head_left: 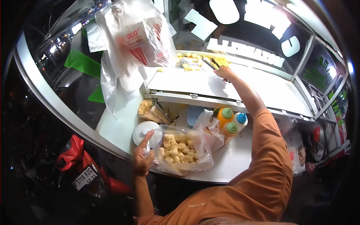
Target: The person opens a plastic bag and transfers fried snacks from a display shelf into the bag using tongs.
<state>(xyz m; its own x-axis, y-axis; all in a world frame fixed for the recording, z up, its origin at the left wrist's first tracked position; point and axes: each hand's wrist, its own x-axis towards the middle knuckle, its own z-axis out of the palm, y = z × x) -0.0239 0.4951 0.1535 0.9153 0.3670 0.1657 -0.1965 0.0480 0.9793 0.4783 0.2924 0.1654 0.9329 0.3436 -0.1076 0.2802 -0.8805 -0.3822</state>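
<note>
My right hand [225, 72] is stretched to the back of the white upper tray [195, 80], closed on dark tongs [210, 63]. The tongs' tips are among yellow food pieces [221, 60] along the tray's far edge. At the lower left, my left hand [144, 155] is closed on the edge of a clear plastic bag [204, 155] full of pale round food pieces [178, 150]. A round white lid [144, 132] lies just behind that hand.
Behind the bag stand wooden skewers [153, 112] and several sauce bottles [225, 115]. White plastic bags [131, 41] hang at the upper left. Glass panes and a metal frame surround the counter [238, 165]. A red motorcycle [73, 153] is outside at the left.
</note>
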